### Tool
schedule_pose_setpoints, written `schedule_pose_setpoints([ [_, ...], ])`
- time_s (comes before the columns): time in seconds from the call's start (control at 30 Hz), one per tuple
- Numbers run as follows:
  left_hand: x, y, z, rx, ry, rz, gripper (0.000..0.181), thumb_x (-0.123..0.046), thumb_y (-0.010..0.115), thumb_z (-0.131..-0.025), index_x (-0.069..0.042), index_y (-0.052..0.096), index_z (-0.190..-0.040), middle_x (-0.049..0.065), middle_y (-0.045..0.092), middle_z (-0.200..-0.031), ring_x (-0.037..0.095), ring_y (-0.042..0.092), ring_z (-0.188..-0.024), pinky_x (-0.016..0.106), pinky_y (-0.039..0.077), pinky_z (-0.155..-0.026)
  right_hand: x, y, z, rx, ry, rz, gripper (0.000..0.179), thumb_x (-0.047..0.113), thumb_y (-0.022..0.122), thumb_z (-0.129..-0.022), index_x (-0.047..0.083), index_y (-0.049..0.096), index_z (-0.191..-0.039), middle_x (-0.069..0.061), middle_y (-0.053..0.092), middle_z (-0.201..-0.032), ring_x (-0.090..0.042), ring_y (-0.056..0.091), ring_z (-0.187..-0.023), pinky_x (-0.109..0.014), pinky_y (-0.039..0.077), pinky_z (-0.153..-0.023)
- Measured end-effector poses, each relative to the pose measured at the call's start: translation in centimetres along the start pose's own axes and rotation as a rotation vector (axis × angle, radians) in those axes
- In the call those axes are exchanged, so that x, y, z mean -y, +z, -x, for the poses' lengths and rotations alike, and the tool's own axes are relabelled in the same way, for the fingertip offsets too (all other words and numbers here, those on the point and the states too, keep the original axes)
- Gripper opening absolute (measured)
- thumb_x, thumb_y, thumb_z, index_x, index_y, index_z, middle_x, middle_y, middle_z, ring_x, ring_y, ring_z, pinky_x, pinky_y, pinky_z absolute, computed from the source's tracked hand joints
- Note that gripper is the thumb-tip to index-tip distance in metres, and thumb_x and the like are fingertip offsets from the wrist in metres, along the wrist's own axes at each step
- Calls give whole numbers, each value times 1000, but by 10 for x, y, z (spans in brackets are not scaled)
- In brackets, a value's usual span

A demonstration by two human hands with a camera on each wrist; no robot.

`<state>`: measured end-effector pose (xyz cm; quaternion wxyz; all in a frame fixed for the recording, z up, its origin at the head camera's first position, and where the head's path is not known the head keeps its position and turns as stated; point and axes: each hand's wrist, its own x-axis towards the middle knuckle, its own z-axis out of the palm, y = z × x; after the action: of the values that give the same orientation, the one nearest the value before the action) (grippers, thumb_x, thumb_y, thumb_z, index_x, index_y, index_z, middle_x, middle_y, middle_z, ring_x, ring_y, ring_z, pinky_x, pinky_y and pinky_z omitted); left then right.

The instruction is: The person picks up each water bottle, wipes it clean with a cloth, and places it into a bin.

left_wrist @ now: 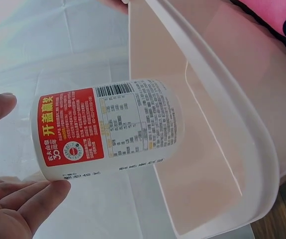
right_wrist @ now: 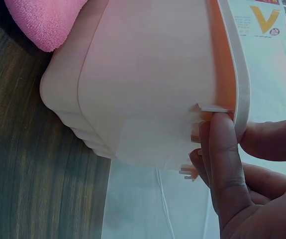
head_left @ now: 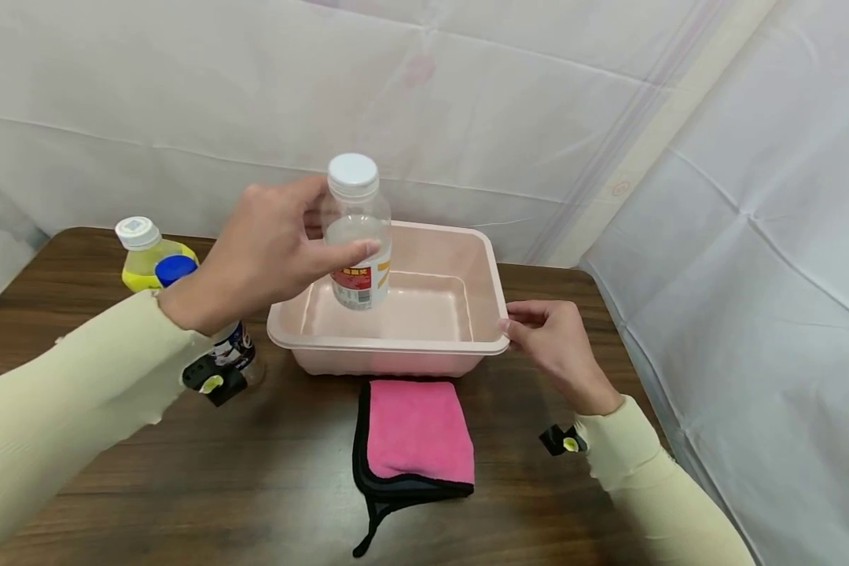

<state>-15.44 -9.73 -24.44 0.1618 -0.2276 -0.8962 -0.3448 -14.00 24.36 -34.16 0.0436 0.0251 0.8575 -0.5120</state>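
Over the pale pink plastic basin (head_left: 424, 343), my left hand (head_left: 269, 244) grips a clear bottle (head_left: 357, 236) with a white cap. The bottle is upright, its lower part wrapped in a white and red label, which faces the camera in the left wrist view. My right hand (head_left: 555, 346) pinches the basin's right rim, with the thumb on top and fingers under the lip, as the right wrist view shows. In front of the basin lies a folded pink cloth (head_left: 420, 432) with black edging and a loop.
Left of the basin, partly behind my left forearm, stand a yellow bottle (head_left: 141, 251) with a white cap and a bottle with a blue cap (head_left: 175, 269). White sheeting (head_left: 255, 94) hangs behind the wooden table (head_left: 269, 487) and along its right side.
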Motion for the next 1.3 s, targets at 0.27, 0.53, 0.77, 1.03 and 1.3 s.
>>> schedule_pose_setpoints([
  [0.27,5,3,-9,21,-32,-20,48,-26,85,-88,5,64,-118,21,78,-108,35,79,-97,51,64,-84,1,0,0,-12,-4,13,33,8,74,-96,-5,71,-126,-25,74,-114,-12,71,-81,-26,64,-73],
  [0.53,14,9,-18,5,-65,-28,49,-30,84,-88,4,64,-117,22,77,-107,35,76,-94,52,62,-83,2,-1,-1,-23,-13,22,32,9,74,-96,-5,71,-125,-25,74,-113,-11,71,-79,-23,63,-71],
  [0.77,19,14,-25,9,-127,-4,48,-32,83,-87,3,64,-115,22,76,-107,34,71,-95,50,57,-83,2,-3,-1,-30,-17,31,32,9,75,-96,-5,72,-125,-26,74,-113,-12,71,-80,-23,63,-71],
  [1.03,24,19,-32,35,-205,-14,54,-34,81,-87,5,62,-120,23,74,-112,36,70,-101,52,57,-88,3,-3,-1,-29,-21,27,32,8,74,-96,-6,71,-125,-26,74,-113,-10,71,-79,-23,63,-71],
  [1.3,30,26,-38,46,-250,3,56,-33,81,-86,7,61,-120,24,72,-114,38,69,-102,53,58,-88,0,-4,-1,-33,-26,10,31,6,73,-96,-7,71,-124,-27,74,-112,-8,71,-78,-23,63,-71],
])
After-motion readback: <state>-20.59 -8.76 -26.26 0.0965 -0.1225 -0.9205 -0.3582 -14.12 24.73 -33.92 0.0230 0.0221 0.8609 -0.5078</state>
